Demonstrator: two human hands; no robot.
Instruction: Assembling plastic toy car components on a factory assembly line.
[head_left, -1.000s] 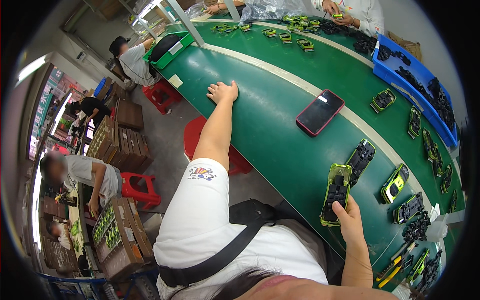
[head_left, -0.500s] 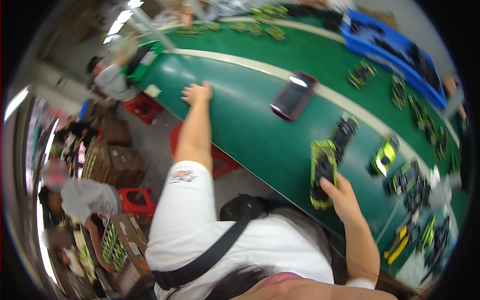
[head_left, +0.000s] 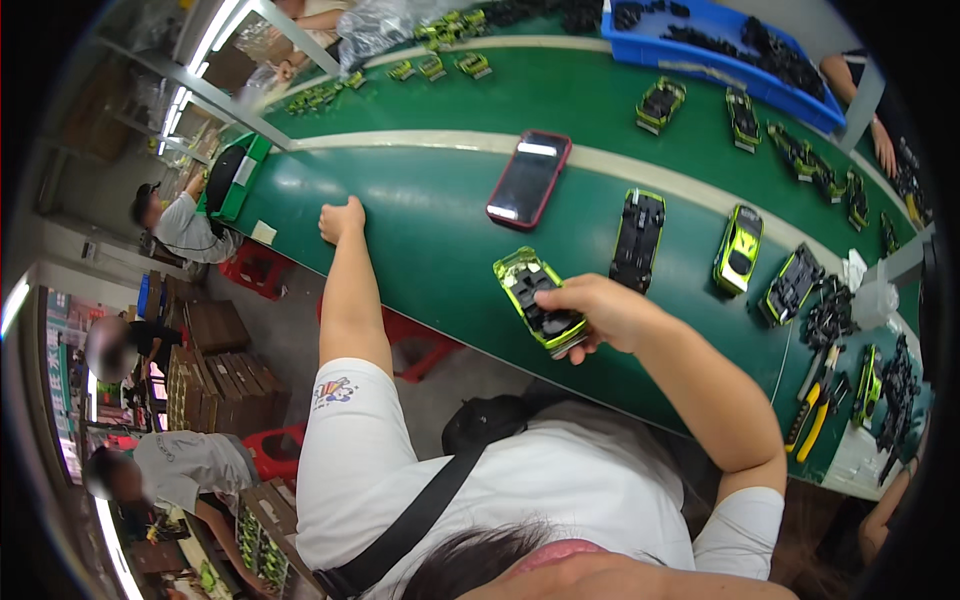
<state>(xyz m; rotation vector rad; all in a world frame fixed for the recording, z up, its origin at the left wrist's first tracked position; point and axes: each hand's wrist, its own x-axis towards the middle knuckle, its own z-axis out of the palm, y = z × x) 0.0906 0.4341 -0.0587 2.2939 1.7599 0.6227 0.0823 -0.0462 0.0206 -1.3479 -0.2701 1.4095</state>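
Observation:
My right hand [head_left: 600,312] grips a green toy car body [head_left: 536,296] with black parts inside, its hollow underside turned up and the thumb pressed on the black part. It is held over the near edge of the green table [head_left: 430,250]. Further left, my left hand [head_left: 342,219] is closed in a fist at the tabletop, with nothing visible in it. To the right of the held car body lie a black toy car chassis [head_left: 638,240], an upright green toy car [head_left: 739,250] and another upturned car [head_left: 793,285].
A red-edged phone [head_left: 529,180] lies mid-table. Beyond the pale divider, car bodies [head_left: 660,104] and a blue bin [head_left: 690,60] of black parts sit on a green strip. Yellow-handled pliers [head_left: 812,410] lie at right. Other people and red stools [head_left: 255,268] are at left.
My right hand has carried the car body leftward and tilted it. The left hand, spread before, has closed into a fist. The whole view has shifted.

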